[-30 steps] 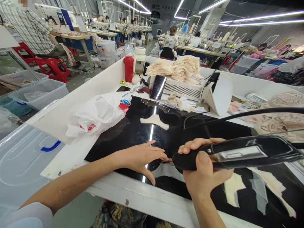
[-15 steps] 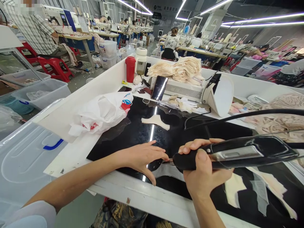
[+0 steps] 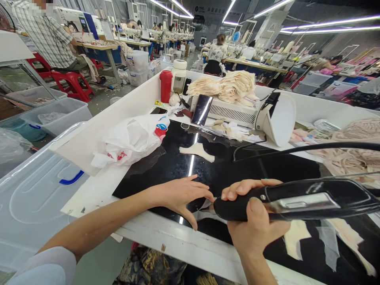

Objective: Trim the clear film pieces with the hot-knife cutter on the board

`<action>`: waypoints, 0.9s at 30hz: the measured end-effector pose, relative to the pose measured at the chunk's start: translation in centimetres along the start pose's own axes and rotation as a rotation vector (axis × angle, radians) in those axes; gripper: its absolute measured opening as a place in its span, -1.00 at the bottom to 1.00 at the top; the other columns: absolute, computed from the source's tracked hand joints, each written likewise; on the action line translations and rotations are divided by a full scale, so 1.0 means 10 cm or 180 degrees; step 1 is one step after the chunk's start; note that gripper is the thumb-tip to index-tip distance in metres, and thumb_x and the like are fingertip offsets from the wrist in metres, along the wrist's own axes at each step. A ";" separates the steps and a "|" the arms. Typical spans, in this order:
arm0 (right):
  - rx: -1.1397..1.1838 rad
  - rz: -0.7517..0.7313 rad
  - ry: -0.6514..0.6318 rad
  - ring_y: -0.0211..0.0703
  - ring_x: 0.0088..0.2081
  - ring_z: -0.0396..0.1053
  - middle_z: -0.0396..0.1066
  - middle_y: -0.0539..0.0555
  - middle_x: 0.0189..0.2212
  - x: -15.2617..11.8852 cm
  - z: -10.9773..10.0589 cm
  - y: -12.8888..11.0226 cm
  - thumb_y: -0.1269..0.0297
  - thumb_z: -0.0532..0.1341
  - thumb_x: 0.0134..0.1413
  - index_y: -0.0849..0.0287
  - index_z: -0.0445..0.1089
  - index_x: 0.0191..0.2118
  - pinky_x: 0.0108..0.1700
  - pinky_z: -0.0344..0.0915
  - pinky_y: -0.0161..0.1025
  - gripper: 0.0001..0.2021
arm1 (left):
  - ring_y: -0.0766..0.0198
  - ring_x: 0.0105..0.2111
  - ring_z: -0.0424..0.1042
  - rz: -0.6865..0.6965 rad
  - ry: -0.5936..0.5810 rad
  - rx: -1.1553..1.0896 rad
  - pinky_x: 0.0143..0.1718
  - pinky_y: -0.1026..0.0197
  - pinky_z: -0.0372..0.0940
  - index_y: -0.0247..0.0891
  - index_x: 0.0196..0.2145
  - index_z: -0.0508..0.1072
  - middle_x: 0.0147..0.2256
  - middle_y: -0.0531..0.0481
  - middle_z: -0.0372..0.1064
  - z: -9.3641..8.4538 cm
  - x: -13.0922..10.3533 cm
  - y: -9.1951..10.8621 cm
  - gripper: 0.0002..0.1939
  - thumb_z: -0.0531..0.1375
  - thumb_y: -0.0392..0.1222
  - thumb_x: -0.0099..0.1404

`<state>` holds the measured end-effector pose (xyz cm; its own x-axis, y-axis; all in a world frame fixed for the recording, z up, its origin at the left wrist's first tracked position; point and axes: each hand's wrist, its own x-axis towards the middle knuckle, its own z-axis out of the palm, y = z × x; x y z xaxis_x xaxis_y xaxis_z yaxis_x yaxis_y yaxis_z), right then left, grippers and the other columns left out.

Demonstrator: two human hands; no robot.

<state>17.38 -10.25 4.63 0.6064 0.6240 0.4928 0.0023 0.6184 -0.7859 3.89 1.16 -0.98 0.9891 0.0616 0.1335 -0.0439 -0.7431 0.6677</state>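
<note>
My right hand (image 3: 255, 221) is wrapped round a black corded hand tool (image 3: 308, 198) with a silver plate on its side. The tool's narrow metal front end points left, close to my left fingertips. My left hand (image 3: 185, 198) is open, thumb and fingers spread low over the glossy black work surface (image 3: 148, 174). A translucent strip (image 3: 212, 215) lies between the hands under the tool's front; part of it stands up by my left fingertips. Whether those fingers touch it, I cannot tell. Farther back lies a cream curved fabric piece (image 3: 197, 151).
Right of my right hand lie cream pieces (image 3: 297, 237) and a translucent piece (image 3: 328, 243). A white plastic bag (image 3: 130, 138) sits at left. Behind are a phone (image 3: 202, 109), a fabric stack (image 3: 225, 87), a white lamp (image 3: 276, 118) and a red cup (image 3: 165, 86). A black cable (image 3: 305, 149) crosses at right.
The whole view has shifted slightly right. The translucent strip now rises a little beside my left fingertips. Both hands keep nearly the same pose, and my right hand still grips the tool.
</note>
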 end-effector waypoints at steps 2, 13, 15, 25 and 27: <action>0.0019 -0.0017 -0.0082 -0.25 -0.50 0.35 0.37 -0.11 -0.45 -0.03 0.01 -0.01 0.29 0.36 0.09 0.07 0.36 -0.12 -0.44 0.39 -0.21 -0.75 | -0.07 0.36 0.16 0.0008 -0.0012 0.0029 0.43 -0.28 -0.26 -0.16 0.27 0.28 0.25 -0.20 0.33 0.00 0.00 0.00 -0.21 0.43 0.10 0.18; 0.0056 0.0109 -0.0171 -0.26 -0.49 0.32 0.36 -0.09 -0.43 -0.04 0.03 0.00 0.28 0.36 0.09 0.09 0.36 -0.16 -0.46 0.37 -0.23 -0.78 | -0.05 0.38 0.11 0.0081 0.0065 -0.0009 0.42 -0.32 -0.22 -0.18 0.22 0.31 0.31 -0.23 0.25 0.00 -0.01 -0.02 -0.33 0.40 0.01 0.24; 0.0060 0.0006 -0.0049 -0.25 -0.51 0.32 0.38 -0.10 -0.44 0.03 0.00 -0.04 0.30 0.37 0.05 0.08 0.36 -0.13 -0.49 0.37 -0.23 -0.73 | -0.05 0.40 0.08 0.0155 0.0099 0.0042 0.41 -0.32 -0.16 -0.18 0.10 0.41 0.33 -0.19 0.21 -0.02 -0.03 0.00 -0.56 0.35 -0.05 0.32; -0.0264 -0.0053 0.0439 -0.23 -0.52 0.34 0.40 -0.11 -0.46 0.24 -0.28 -0.13 0.30 0.41 -0.05 0.06 0.36 -0.13 -0.49 0.39 -0.22 -0.67 | -0.01 0.36 0.16 -0.0111 0.0451 0.0997 0.38 -0.36 -0.10 -0.16 -0.20 0.55 0.26 -0.08 0.33 -0.23 -0.15 -0.12 -0.77 0.10 -0.34 0.48; -0.0242 -0.0066 0.0442 -0.24 -0.53 0.34 0.40 -0.12 -0.47 0.23 -0.28 -0.12 0.30 0.41 -0.05 0.06 0.36 -0.14 -0.50 0.39 -0.22 -0.66 | 0.00 0.35 0.16 -0.0294 0.0783 0.1287 0.39 -0.35 -0.11 -0.18 -0.15 0.55 0.28 -0.09 0.30 -0.23 -0.16 -0.14 -0.68 0.04 -0.46 0.45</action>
<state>20.97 -10.92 5.68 0.7096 0.5363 0.4570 0.0730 0.5891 -0.8047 2.05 3.67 -0.47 0.9216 0.2590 0.2890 0.1488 -0.9237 0.3531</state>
